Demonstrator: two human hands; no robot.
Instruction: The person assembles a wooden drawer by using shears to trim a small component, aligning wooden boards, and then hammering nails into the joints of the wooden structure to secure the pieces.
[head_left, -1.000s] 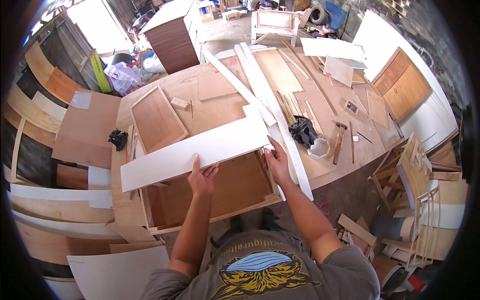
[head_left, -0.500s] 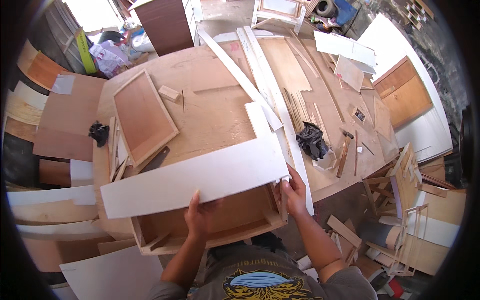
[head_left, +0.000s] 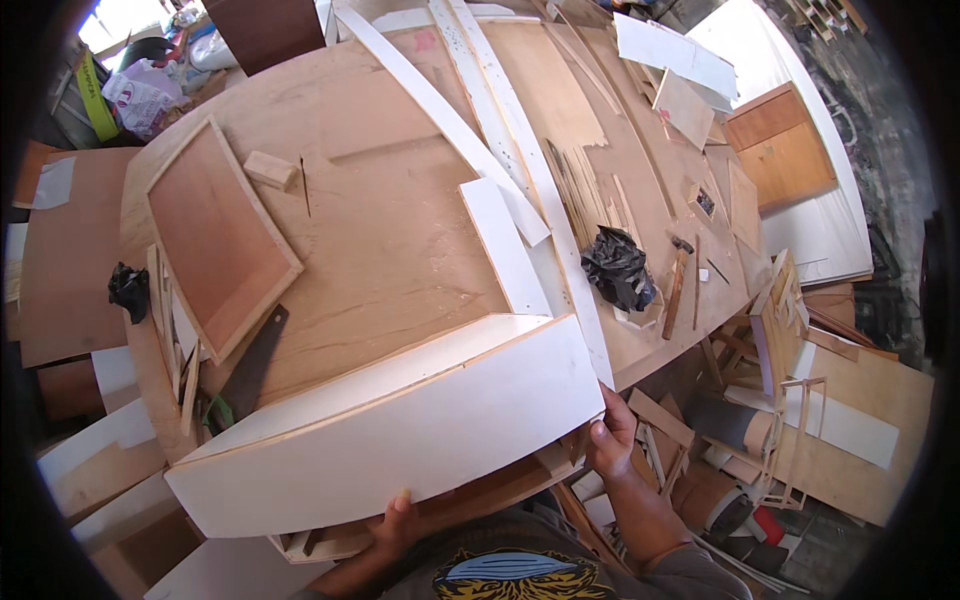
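Observation:
A long white panel (head_left: pixel 400 435) stands tilted in front of me, its broad white face toward me and its raw wood edge up. My left hand (head_left: pixel 395 525) is closed on its lower edge, with the thumb on the white face and the fingers hidden beneath. At the lower right corner, my right hand (head_left: pixel 612 440) grips the panel end. Under and nearer than the panel shows part of a brown wooden drawer-like frame (head_left: pixel 465 510), mostly covered. Another white surface (head_left: pixel 330 390) shows behind the panel's top edge; whether they are joined I cannot tell.
On the plywood table (head_left: pixel 390 240) lie a framed brown panel (head_left: pixel 220 240), a handsaw (head_left: pixel 255 365), a wood block (head_left: pixel 270 170) and long white strips (head_left: pixel 440 110). Further right are a black plastic bag (head_left: pixel 617 268) and a hammer (head_left: pixel 678 285). Wood offcuts (head_left: pixel 665 420) clutter the floor.
The white panel has come lower and nearer to me, and tipped so its face turns toward me. Both hands moved down with it. The view has shifted, and the drawer-like frame is more covered.

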